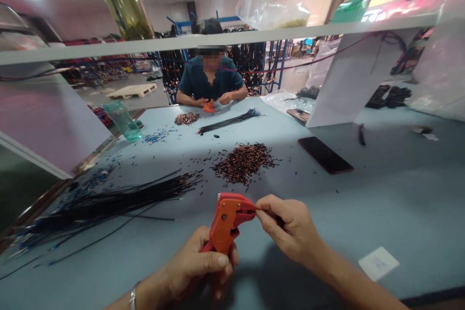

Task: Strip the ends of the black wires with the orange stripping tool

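Observation:
My left hand (207, 262) is wrapped around the handles of a red and orange wire stripper (224, 225), held upright with its nose to the right. My right hand (290, 225) is closed in a pinch right at the stripper's jaws. What sits between those fingertips is too small or hidden to make out. Beyond the tool lies a heap of short black and copper-coloured offcuts (244, 163). To the left, a bundle of black wires (119, 203) with blue ends is spread over the blue-grey table (308, 271).
A dark phone (325, 154) and a white paper (379, 263) lie on the right. A person (212, 77) opposite holds an orange tool (208, 106), near a second wire bundle (230, 122) and offcut pile (187, 118). A bottle (122, 121) stands left. A shelf (232, 38) crosses above.

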A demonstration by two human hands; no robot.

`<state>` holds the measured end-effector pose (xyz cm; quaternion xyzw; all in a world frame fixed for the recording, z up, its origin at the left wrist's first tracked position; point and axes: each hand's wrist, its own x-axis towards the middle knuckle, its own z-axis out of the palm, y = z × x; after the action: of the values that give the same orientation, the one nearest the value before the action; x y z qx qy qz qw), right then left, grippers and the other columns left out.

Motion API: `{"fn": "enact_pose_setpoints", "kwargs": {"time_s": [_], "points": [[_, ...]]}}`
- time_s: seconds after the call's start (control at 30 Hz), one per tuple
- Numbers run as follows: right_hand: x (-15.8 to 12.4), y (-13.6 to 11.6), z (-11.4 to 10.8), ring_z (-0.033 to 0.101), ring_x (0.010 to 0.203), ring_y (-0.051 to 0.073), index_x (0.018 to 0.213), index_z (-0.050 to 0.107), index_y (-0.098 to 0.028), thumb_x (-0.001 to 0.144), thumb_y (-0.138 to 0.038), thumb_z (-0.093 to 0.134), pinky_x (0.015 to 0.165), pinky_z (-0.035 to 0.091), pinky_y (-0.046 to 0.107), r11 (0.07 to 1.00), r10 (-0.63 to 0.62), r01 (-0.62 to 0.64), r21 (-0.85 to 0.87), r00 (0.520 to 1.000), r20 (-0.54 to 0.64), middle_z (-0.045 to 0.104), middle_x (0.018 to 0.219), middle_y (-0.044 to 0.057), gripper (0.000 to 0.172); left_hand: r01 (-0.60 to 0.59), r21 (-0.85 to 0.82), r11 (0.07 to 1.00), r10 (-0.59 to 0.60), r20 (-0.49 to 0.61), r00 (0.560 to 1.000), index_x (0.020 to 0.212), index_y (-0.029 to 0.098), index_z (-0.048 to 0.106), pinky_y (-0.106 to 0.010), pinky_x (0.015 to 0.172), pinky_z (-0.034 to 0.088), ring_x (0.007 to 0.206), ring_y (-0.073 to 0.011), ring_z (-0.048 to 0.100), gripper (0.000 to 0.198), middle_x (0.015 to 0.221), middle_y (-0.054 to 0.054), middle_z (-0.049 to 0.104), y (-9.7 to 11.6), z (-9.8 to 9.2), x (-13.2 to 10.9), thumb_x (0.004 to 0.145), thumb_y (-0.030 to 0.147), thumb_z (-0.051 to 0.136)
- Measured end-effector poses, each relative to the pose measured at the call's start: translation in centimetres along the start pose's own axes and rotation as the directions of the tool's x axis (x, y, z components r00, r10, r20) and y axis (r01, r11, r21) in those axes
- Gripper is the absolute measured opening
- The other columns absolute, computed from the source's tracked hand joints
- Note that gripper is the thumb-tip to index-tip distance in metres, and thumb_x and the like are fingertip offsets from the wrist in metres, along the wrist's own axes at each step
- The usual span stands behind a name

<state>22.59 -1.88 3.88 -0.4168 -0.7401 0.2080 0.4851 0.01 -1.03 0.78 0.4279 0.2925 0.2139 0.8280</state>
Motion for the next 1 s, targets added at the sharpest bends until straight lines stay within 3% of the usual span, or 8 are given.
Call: {"fn": "enact_pose_setpoints", "kwargs": {"time_s": [0.23,0.4,0.63,0.83,1.0], "points": [[0.0,-0.1,-0.2,0.031,0.044,0.008,0.078,0.056,-0.018,0.093,-0.016,0.045,0.044,0.028,0.021,1.000,-0.009,0.009,0.030,0.999,0.030,0.032,0.055,-0.009,0.018,-0.010,-0.026,1.000,0.010,0.009,1.000,0.075,0.009,0.066,-0.020,0.036,0.043,0.035,-0.0091,0.048,0.039,0.047,0.000,0.053,-0.2,0.3,0.1,0.067,0.045,0.078],[-0.3,-0.1,-0.1,0.036,0.045,0.009,0.080,0.056,-0.019,0.095,-0.018,0.045,0.046,0.030,0.022,1.000,-0.011,0.011,0.024,1.000,0.025,0.040,0.056,-0.007,0.019,-0.019,-0.002,1.000,0.019,-0.005,1.000,0.074,0.009,0.065,-0.018,0.033,0.039,0.033,-0.0084,0.046,0.040,0.045,0.001,0.051,-0.1,0.4,-0.2,0.068,0.046,0.078],[-0.4,0.1,0.4,0.038,0.045,0.009,0.083,0.059,-0.018,0.095,-0.020,0.045,0.046,0.031,0.022,1.000,0.007,-0.007,0.000,1.000,0.016,0.042,0.056,-0.006,0.018,-0.026,0.004,1.000,0.026,-0.015,1.000,0.074,0.010,0.062,-0.016,0.029,0.031,0.028,-0.0051,0.037,0.041,0.041,0.006,0.045,0.1,-0.3,-0.2,0.069,0.048,0.077],[-0.2,1.1,0.5,0.037,0.047,0.009,0.080,0.057,-0.019,0.094,-0.024,0.046,0.047,0.032,0.021,0.993,0.118,-0.117,-0.005,0.993,0.004,0.039,0.056,-0.007,0.019,-0.132,-0.078,0.988,0.132,-0.011,0.991,0.082,0.012,0.061,-0.020,0.038,0.039,0.035,-0.0064,0.042,0.035,0.051,0.004,0.050,1.3,-0.7,-0.3,0.072,0.042,0.076],[-0.3,1.8,0.8,0.039,0.049,0.010,0.079,0.057,-0.019,0.094,-0.030,0.046,0.049,0.034,0.021,0.983,0.182,-0.183,0.008,0.982,0.050,0.042,0.057,-0.006,0.022,-0.310,0.017,0.951,0.309,-0.152,0.939,0.097,0.013,0.062,-0.029,0.059,0.050,0.062,-0.0146,0.057,0.035,0.071,-0.001,0.057,2.0,-0.8,-0.1,0.075,0.037,0.075]]}}
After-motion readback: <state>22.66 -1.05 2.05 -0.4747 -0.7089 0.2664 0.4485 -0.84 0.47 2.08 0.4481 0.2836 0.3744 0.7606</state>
